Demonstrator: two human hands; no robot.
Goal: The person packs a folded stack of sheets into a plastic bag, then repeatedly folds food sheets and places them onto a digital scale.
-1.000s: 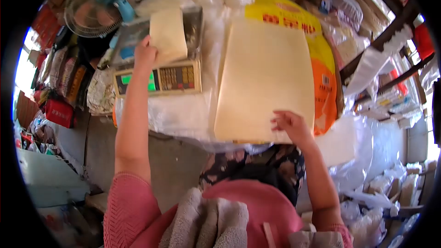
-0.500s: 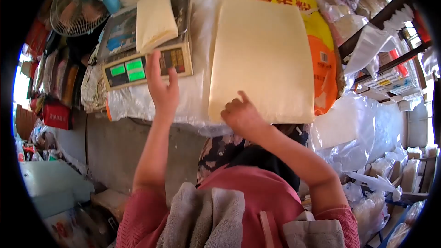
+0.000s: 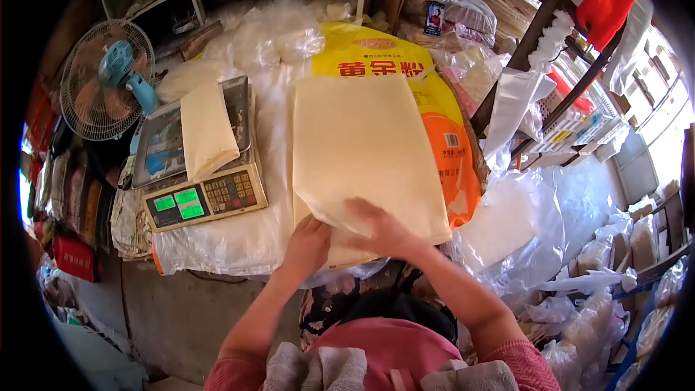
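Observation:
A stack of large, thin cream-coloured sheets [image 3: 365,145] lies in front of me on the covered work surface. My left hand [image 3: 305,247] is at the stack's near left corner, its fingers closed on the lifted edge of the top sheet. Over the near part of the same sheet is my right hand [image 3: 382,230], somewhat blurred, with fingers stretched out and thumb apart. Left of the stack, a folded cream sheet [image 3: 205,130] rests on the tray of a digital scale [image 3: 206,199] with green lit displays.
A yellow and orange printed sack [image 3: 452,163] lies under the stack's right side. An electric fan [image 3: 108,80] stands at the far left. Clear plastic bags [image 3: 268,36] lie behind. Plastic-wrapped goods [image 3: 594,318] and a dark rack post [image 3: 532,51] are on the right.
My left hand has moved from the scale to the stack's near left corner and closed on the top sheet, whose corner is now raised. My right hand has opened out over the sheet.

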